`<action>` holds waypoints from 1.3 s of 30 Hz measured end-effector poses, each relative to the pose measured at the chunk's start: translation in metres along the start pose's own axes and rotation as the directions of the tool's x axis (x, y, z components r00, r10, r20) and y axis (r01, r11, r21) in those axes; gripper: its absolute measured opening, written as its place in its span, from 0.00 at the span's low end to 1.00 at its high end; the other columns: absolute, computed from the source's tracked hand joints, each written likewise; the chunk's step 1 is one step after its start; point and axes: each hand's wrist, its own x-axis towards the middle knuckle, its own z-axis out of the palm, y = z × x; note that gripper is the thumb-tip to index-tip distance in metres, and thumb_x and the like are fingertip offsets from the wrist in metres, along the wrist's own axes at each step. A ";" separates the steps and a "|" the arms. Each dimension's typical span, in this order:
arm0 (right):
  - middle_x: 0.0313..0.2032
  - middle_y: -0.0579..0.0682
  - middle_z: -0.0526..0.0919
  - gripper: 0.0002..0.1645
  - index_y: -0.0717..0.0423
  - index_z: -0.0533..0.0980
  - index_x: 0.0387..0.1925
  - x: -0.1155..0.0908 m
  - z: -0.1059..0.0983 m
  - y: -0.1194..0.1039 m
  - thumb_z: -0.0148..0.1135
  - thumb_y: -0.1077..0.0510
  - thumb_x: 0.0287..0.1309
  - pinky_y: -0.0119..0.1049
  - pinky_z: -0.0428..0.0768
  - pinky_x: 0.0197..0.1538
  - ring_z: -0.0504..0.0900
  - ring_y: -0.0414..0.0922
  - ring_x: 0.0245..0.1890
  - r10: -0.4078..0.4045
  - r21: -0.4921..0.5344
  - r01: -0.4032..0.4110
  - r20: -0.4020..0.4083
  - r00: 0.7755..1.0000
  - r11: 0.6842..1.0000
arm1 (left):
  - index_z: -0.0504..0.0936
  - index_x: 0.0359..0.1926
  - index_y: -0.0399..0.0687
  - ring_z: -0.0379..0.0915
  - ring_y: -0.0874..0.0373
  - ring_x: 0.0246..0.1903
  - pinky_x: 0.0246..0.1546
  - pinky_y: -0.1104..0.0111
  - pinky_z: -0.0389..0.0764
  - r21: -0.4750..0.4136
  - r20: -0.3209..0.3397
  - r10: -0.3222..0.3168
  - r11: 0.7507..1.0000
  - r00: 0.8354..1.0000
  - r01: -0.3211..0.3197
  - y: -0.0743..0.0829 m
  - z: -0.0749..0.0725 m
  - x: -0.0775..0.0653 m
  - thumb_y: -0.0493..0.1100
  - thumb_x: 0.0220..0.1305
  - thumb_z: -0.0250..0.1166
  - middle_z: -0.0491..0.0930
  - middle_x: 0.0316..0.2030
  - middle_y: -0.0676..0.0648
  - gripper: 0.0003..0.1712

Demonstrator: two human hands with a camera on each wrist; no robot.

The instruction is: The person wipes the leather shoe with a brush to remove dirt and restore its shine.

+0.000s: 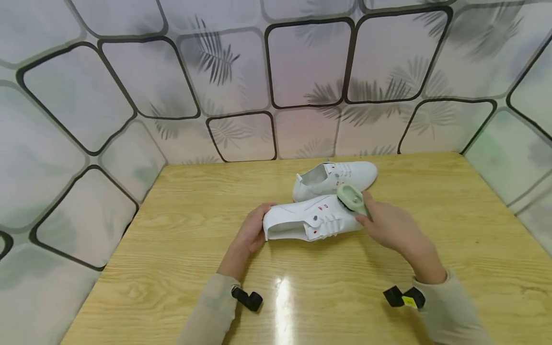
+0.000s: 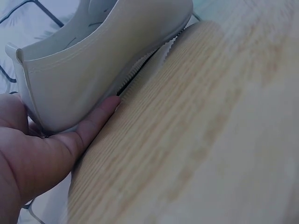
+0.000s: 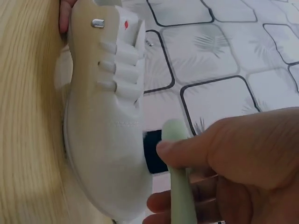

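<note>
A white lace-up shoe [image 1: 297, 209] with small red marks lies on the table, its opening tilted toward me. My left hand [image 1: 252, 227] grips its heel; in the left wrist view one finger runs along the lower edge of the shoe [image 2: 74, 88]. My right hand [image 1: 394, 225] holds a pale green brush [image 1: 351, 197] over the far side of the toe. Dark bristles [image 3: 154, 151] touch or nearly touch the shoe's side in the right wrist view, where the thumb presses on the brush handle. Behind lies the matching white shoe [image 1: 360, 173], untouched by either hand.
A wood-grain table [image 1: 181, 258] spreads around the shoes. Patterned wall covering [image 1: 310, 67] with dark outlines and leaf prints rises behind it and along both sides. Small black devices [image 1: 247, 298] are strapped to both wrists.
</note>
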 end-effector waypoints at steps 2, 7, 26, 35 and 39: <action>0.56 0.71 0.77 0.42 0.74 0.52 0.72 0.000 -0.001 -0.001 0.54 0.50 0.72 0.51 0.78 0.42 0.81 0.54 0.43 -0.001 -0.003 0.001 0.004 1.000 1.000 | 0.73 0.60 0.32 0.77 0.62 0.37 0.35 0.72 0.80 0.009 -0.002 0.001 1.000 1.000 -0.001 0.001 -0.001 -0.001 0.43 0.75 0.42 0.79 0.41 0.48 0.24; 0.56 0.70 0.78 0.41 0.68 0.54 0.73 -0.001 -0.004 -0.001 0.56 0.50 0.71 0.56 0.78 0.47 0.82 0.55 0.45 -0.059 0.026 0.058 0.027 0.998 0.998 | 0.72 0.61 0.33 0.77 0.61 0.38 0.36 0.72 0.80 0.013 -0.003 -0.001 1.000 1.000 0.001 0.002 -0.003 -0.001 0.43 0.75 0.42 0.78 0.43 0.47 0.24; 0.52 0.71 0.79 0.42 0.71 0.56 0.72 -0.003 -0.005 -0.002 0.58 0.49 0.69 0.48 0.77 0.39 0.79 0.49 0.34 -0.028 0.006 0.028 -0.005 1.000 1.000 | 0.73 0.58 0.33 0.78 0.63 0.35 0.34 0.73 0.79 0.000 -0.005 0.018 1.000 1.000 -0.018 0.000 0.000 0.003 0.42 0.73 0.43 0.80 0.38 0.50 0.22; 0.50 0.71 0.80 0.43 0.71 0.57 0.72 -0.005 -0.002 0.000 0.59 0.48 0.69 0.51 0.78 0.39 0.79 0.51 0.34 -0.007 -0.012 0.007 -0.021 1.000 1.000 | 0.72 0.59 0.32 0.78 0.62 0.36 0.34 0.72 0.80 -0.001 0.020 0.006 1.000 1.000 -0.006 -0.002 -0.001 0.002 0.43 0.74 0.43 0.80 0.40 0.48 0.23; 0.52 0.71 0.79 0.42 0.70 0.59 0.71 -0.005 -0.002 0.001 0.61 0.48 0.68 0.55 0.78 0.42 0.82 0.54 0.40 -0.036 -0.008 0.036 -0.028 0.999 0.999 | 0.72 0.59 0.32 0.78 0.61 0.36 0.34 0.71 0.80 -0.007 0.021 0.006 1.000 1.000 -0.006 -0.003 -0.002 0.002 0.42 0.74 0.43 0.80 0.41 0.48 0.23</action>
